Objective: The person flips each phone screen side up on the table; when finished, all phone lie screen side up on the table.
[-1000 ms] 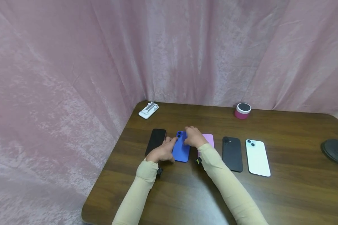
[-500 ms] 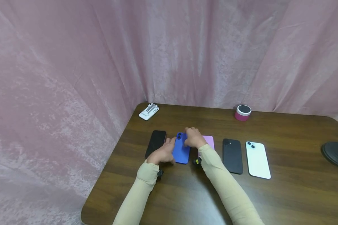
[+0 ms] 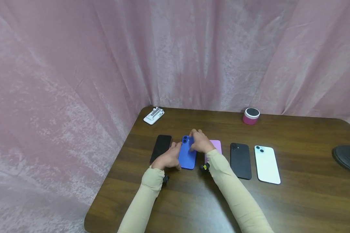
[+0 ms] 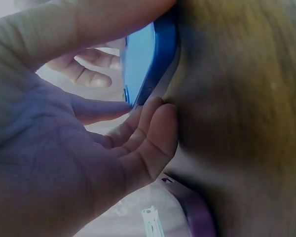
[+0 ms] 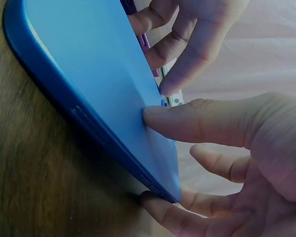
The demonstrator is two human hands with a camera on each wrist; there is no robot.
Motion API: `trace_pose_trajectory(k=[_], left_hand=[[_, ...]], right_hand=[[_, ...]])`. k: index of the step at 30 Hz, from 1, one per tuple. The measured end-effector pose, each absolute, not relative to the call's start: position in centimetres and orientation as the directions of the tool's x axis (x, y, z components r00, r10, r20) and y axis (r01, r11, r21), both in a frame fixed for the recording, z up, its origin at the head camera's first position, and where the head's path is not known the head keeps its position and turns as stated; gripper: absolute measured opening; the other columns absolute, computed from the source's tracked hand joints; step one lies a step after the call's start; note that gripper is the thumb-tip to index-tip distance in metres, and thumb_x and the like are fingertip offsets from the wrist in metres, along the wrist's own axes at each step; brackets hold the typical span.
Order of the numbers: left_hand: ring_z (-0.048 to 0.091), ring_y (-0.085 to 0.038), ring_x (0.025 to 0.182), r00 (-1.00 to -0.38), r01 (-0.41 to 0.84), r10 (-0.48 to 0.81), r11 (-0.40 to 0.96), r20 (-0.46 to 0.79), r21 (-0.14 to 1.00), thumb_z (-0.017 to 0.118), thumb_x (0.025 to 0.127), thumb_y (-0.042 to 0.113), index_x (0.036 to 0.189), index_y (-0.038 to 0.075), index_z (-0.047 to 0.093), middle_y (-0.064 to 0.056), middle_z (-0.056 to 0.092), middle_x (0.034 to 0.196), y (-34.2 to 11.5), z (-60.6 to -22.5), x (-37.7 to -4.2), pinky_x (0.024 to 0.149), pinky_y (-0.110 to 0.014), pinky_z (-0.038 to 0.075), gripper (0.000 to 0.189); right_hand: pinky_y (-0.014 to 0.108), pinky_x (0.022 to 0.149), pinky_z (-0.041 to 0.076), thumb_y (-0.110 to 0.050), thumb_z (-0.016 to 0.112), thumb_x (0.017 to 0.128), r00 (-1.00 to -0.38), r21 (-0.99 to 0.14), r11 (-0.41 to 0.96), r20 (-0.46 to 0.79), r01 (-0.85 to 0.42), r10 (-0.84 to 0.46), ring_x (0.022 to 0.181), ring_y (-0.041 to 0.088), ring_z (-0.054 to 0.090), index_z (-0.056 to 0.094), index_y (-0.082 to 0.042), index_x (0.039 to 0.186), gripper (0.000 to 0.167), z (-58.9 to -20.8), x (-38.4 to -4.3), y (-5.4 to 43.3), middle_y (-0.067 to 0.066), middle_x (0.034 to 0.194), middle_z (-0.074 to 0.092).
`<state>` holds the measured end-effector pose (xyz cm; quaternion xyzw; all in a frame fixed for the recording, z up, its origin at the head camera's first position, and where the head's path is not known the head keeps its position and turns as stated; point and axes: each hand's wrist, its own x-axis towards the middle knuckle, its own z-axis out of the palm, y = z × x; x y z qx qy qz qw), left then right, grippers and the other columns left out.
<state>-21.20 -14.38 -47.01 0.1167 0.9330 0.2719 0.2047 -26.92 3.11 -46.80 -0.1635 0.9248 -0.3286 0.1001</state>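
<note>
1. Blue phone (image 3: 187, 160) lies back up between the two hands, left of the middle of the counter (image 3: 183, 204) as I see it through the head camera.
2. I make out a brown wood-grain counter with rounded corners and a patch of glare toward the near side; a pink velvety curtain (image 3: 186, 55) hangs in folds behind it and along the left.
3. To the left I find a black phone (image 3: 160, 145), its near right part behind the left hand (image 3: 167, 159). To the right come a purple phone (image 3: 216, 145), a dark grey phone (image 3: 240, 161) and a white phone (image 3: 267, 164), set in a row.
4. Farther back I see a white clip-like device (image 3: 153, 116) at the far left corner, and a pink pot (image 3: 250, 116) with a white rim and dark top. A dark round base (image 3: 348, 158) sits at the right edge of my view.
5. The right hand (image 3: 201, 142) hides the blue phone's far right corner from me; the right sleeve (image 3: 236, 187) cuts across the purple phone.
6. I read the blue phone's long axis as running almost straight away from the person, camera end toward the curtain, lenses at the far left corner.
7. My right hand pinches that far right corner, thumb on the back; my left hand is spread loosely, thumb and forefinger along the left edge.
</note>
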Motion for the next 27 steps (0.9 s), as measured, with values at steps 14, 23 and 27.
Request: trace_pose_trajectory(k=[14,23,27], left_hand=[[0.041,-0.034,0.131,-0.882,0.112,0.334,0.833,-0.333,0.542,0.088,0.074,0.000,0.159,0.001,0.023,-0.022,0.032,0.147,-14.31,-46.80,-21.15,0.108,-0.046,0.039,0.107],[0.041,-0.036,0.133,-0.885,0.125,0.325,0.855,-0.333,0.503,0.088,0.075,0.003,0.156,-0.001,0.032,-0.023,0.032,0.148,-14.10,-46.37,-21.02,0.108,-0.047,0.039,0.099],[0.042,-0.035,0.132,-0.887,0.128,0.320,0.862,-0.333,0.490,0.088,0.075,0.003,0.155,0.000,0.034,-0.022,0.034,0.148,-13.96,-46.31,-20.89,0.108,-0.047,0.040,0.097]], right_hand=[[0.051,0.097,0.047,0.001,0.082,0.073,-0.935,-0.694,0.683,-0.041,-0.227,-0.353,0.116,0.040,0.054,0.063,0.001,0.126,0.056,-47.14,-26.86,3.81,0.024,0.127,0.059],[0.052,0.099,0.046,0.004,0.079,0.074,-0.934,-0.715,0.664,-0.045,-0.218,-0.355,0.121,0.039,0.054,0.067,0.000,0.124,0.052,-47.07,-26.73,3.97,0.023,0.130,0.061],[0.051,0.098,0.048,0.004,0.080,0.073,-0.940,-0.730,0.653,-0.044,-0.202,-0.339,0.120,0.039,0.055,0.067,0.001,0.123,0.052,-46.84,-26.59,4.02,0.022,0.128,0.063]])
